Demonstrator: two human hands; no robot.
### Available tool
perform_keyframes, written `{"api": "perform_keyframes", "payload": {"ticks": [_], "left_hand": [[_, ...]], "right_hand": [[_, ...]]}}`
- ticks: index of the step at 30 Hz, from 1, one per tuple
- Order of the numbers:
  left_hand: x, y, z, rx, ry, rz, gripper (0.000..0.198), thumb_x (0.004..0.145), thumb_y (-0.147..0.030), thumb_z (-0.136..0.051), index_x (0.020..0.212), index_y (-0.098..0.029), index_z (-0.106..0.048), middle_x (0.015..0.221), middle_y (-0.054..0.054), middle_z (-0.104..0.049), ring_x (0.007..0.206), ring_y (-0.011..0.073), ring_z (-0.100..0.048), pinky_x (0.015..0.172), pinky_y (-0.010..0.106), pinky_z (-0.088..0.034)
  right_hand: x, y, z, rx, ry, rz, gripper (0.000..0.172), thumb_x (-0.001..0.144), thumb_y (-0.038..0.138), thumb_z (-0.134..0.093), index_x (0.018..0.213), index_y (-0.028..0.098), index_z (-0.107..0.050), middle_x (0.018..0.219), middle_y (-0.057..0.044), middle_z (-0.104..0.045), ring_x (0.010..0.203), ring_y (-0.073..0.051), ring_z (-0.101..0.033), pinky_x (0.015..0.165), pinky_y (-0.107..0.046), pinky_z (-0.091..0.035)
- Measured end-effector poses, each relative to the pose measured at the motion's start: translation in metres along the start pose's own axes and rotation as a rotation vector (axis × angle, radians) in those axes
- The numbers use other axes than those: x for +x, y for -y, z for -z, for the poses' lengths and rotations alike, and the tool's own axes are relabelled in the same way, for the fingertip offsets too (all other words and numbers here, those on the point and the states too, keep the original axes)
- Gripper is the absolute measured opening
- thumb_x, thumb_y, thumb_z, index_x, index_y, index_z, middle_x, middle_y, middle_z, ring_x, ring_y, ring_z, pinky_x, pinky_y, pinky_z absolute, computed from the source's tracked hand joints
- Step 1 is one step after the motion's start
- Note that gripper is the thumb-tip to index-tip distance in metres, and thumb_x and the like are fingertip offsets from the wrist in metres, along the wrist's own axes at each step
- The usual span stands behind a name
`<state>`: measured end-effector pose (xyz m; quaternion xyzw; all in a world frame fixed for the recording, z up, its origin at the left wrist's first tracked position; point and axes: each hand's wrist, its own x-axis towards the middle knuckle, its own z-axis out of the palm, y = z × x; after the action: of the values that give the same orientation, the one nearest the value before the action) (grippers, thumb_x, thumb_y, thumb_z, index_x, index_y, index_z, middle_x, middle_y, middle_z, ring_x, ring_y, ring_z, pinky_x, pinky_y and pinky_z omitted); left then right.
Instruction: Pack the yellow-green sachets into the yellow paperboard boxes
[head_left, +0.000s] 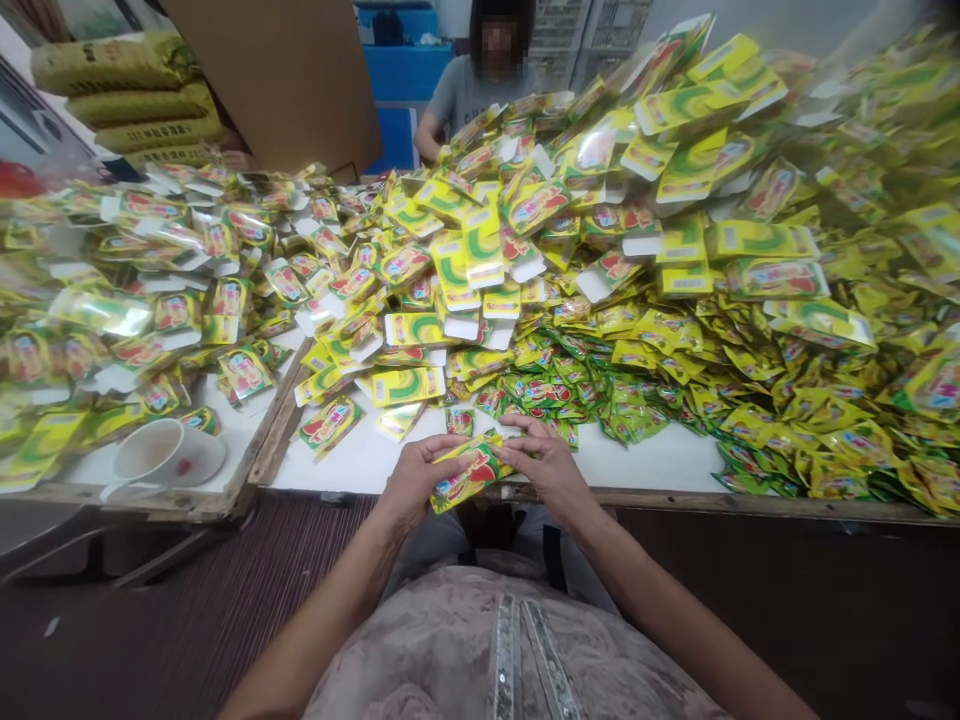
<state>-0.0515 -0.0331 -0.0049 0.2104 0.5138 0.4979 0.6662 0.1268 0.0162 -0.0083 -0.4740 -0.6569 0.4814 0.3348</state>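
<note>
Between my hands, just over the table's front edge, is a small yellow-green carton (469,482) with a red fruit picture. My left hand (414,478) grips its left part, thumb across the printed face. At the carton's right end, the fingers of my right hand (546,462) are closed on it near the end flap. Past my fingertips lie small green packets (540,390) in a loose pile. A similar carton (328,425) rests on the white tabletop (379,455) to the left. Whether a packet is inside the held carton is hidden.
Heaps of cartons (480,245) cover the table's middle and left. Yellow packets (795,420) are piled at right. A white cup (154,450) stands at left beyond a wooden strip (281,420). Across the table sits a person (480,85); stacked sacks (139,95) stand behind.
</note>
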Motion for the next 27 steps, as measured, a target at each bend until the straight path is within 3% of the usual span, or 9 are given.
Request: {"api": "perform_keyframes", "payload": {"ticks": [8, 11, 16, 23, 27], "left_hand": [[-0.001, -0.006, 0.007, -0.017, 0.005, 0.067, 0.042, 0.045, -0.024, -0.086, 0.082, -0.013, -0.072, 0.071, 0.006, -0.073, 0.058, 0.0156, -0.065, 0.061, 0.026, -0.050], [-0.002, -0.007, 0.011, -0.014, 0.012, 0.075, 0.043, 0.045, -0.024, -0.086, 0.084, -0.013, -0.072, 0.074, 0.006, -0.074, 0.061, 0.0165, -0.066, 0.064, 0.027, -0.051], [0.000, -0.006, 0.009, 0.065, 0.062, 0.050, 0.043, 0.048, -0.023, -0.085, 0.088, -0.014, -0.072, 0.079, 0.006, -0.074, 0.065, 0.0161, -0.067, 0.067, 0.026, -0.051], [0.002, 0.001, 0.004, 0.021, 0.019, 0.048, 0.043, 0.047, -0.022, -0.086, 0.086, -0.013, -0.071, 0.078, 0.005, -0.074, 0.064, 0.0152, -0.066, 0.067, 0.026, -0.051], [-0.001, 0.002, 0.003, 0.025, 0.054, 0.057, 0.044, 0.049, -0.022, -0.085, 0.089, -0.013, -0.071, 0.080, 0.006, -0.074, 0.065, 0.0155, -0.067, 0.068, 0.026, -0.051]], "right_hand": [[-0.002, 0.007, 0.005, 0.121, 0.201, -0.006, 0.022, 0.076, 0.044, -0.064, 0.075, 0.025, -0.074, 0.127, -0.005, -0.055, 0.118, -0.026, -0.046, 0.100, -0.043, -0.033], [-0.001, 0.010, 0.012, -0.083, 0.158, 0.044, 0.012, 0.069, 0.038, -0.072, 0.072, 0.026, -0.074, 0.123, -0.003, -0.058, 0.123, -0.027, -0.040, 0.105, -0.047, -0.023], [0.003, 0.012, 0.013, -0.260, 0.100, 0.036, 0.003, 0.066, 0.026, -0.074, 0.064, 0.025, -0.072, 0.117, -0.002, -0.061, 0.121, -0.028, -0.038, 0.105, -0.049, -0.021], [0.002, 0.011, 0.014, -0.219, 0.134, 0.045, 0.006, 0.072, 0.027, -0.068, 0.071, 0.026, -0.073, 0.118, -0.002, -0.061, 0.120, -0.028, -0.040, 0.104, -0.050, -0.021], [0.002, 0.010, 0.017, -0.222, 0.045, 0.070, 0.009, 0.072, 0.035, -0.069, 0.071, 0.027, -0.073, 0.114, -0.002, -0.062, 0.117, -0.028, -0.040, 0.103, -0.049, -0.023]]}}
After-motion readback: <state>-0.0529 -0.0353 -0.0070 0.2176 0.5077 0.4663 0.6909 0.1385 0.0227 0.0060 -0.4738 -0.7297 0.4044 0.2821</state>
